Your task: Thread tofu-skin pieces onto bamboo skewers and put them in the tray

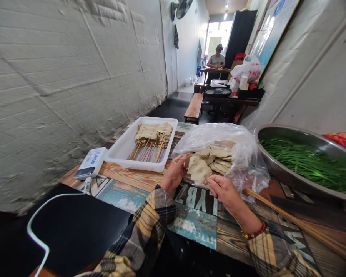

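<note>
In the head view, a clear plastic bag (213, 134) lies open on the table, holding a pile of thin beige slices (222, 159) with wavy edges. At the bag's mouth, my left hand (175, 174) is closed with its fingertips on the left edge of a beige flat slice (199, 171). My right hand (223, 190) is pinched closed at that slice's lower right edge; what lies between its fingertips is too small to make out. Left of the bag, a white tray (123, 161) holds beige slices threaded on wooden skewers (145, 151), stacked flat.
Loose bamboo sticks (294, 219) lie to the right of my right hand. Behind them stands a large metal bowl (276, 169) of green chives (308, 161). A white device (90, 163) with a cable sits at the table's left. Farther back, a person (217, 61) sits at another table.
</note>
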### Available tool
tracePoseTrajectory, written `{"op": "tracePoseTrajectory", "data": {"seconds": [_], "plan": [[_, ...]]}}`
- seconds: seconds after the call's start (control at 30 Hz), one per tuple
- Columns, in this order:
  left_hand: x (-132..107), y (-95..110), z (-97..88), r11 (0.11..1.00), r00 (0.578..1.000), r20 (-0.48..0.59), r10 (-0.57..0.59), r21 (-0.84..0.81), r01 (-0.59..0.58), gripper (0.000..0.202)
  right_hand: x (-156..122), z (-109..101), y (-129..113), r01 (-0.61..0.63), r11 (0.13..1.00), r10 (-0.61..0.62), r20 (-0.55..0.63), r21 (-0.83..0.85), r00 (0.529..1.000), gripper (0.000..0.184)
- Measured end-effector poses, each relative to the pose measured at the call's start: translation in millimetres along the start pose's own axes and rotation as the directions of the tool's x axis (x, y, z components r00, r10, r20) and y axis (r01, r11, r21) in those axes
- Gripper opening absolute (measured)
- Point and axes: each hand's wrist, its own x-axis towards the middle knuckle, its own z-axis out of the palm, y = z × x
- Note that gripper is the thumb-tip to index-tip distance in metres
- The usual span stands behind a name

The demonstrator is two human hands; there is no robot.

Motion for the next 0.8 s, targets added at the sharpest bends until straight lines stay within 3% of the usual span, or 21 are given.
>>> {"op": "tracePoseTrajectory", "data": {"seconds": [0.33,0.63,0.8], "plan": [[-3,-3,1.5,0.998,0.994,0.081,-0.068,-0.008,0.069,0.035,4,1,16,0.082,0.990,-0.084,-0.009,-0.118,0.996,0.037],[0,-1,-0.6,1.000,1.000,0.016,-0.021,-0.015,0.021,0.032,1,-5,18,0.193,0.892,-0.207,0.010,-0.409,0.978,0.030],[-1,-1,1.7,0.999,0.999,-0.007,-0.035,0.010,0.035,0.034,-1,-4,15,0.241,0.853,-0.268,0.007,-0.463,0.963,0.031]]}}
